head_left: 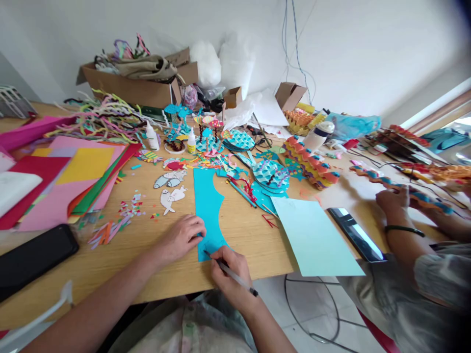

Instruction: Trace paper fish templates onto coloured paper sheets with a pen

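A strip of bright blue paper (206,196), its right side cut in curves, lies on the wooden table in front of me. My right hand (232,275) grips a pen (237,279) with a dark end cap, its tip on the lower part of the strip. Faint drawn lines show near that tip. My left hand (185,236) rests at the strip's left edge, fingers loosely bent and lying on the paper, grasping nothing that I can see. Just beyond it are white paper fish cutouts (172,198) with drawn outlines.
Coloured paper sheets (86,164) and a black phone (39,257) lie left. A pale green sheet (314,235) overhangs the front edge, beside another phone (356,234). Glue bottles (151,136), paper crafts (270,175) and a cardboard box (128,88) stand behind. At right, another person's hands (395,203) hold a wavy strip.
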Available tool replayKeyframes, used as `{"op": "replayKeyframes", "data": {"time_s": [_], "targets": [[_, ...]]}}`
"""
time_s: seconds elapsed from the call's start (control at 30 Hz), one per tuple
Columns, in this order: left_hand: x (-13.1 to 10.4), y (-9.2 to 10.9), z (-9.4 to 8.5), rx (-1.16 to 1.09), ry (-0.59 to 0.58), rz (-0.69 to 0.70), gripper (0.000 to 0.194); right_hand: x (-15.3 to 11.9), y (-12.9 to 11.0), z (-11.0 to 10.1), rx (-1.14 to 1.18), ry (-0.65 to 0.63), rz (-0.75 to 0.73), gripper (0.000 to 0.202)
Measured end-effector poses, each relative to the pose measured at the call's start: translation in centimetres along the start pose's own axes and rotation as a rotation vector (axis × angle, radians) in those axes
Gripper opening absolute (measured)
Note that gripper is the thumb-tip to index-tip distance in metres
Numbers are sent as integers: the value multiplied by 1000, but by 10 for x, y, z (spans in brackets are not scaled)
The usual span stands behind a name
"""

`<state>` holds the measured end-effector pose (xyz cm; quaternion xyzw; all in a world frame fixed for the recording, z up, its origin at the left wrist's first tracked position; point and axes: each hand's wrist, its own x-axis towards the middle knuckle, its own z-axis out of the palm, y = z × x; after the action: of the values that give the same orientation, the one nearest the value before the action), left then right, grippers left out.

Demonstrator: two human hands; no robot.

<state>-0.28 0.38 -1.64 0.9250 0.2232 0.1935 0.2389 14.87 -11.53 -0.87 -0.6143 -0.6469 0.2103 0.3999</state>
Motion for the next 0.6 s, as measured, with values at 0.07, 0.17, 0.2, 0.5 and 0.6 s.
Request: {"op": "replayKeyframes", "data": {"time_s": [0.07, 0.17, 0.2, 0.5, 0.6], "targets": [[0, 0, 0, 3, 2, 10, 8, 0, 0, 0, 0, -6, -3, 12], [0, -1, 1, 6, 5, 17, 8, 0, 0, 0, -3, 1, -3, 12], [0, -2, 1, 6, 6, 15, 7, 1, 0, 0, -4, 2, -3, 12], [0, 0, 0, 6, 3, -2, 7, 0, 0, -1, 1, -14, 0, 11], [0, 0, 0, 10, 0, -9, 8, 0, 0, -1, 5, -19, 2, 11]]}}
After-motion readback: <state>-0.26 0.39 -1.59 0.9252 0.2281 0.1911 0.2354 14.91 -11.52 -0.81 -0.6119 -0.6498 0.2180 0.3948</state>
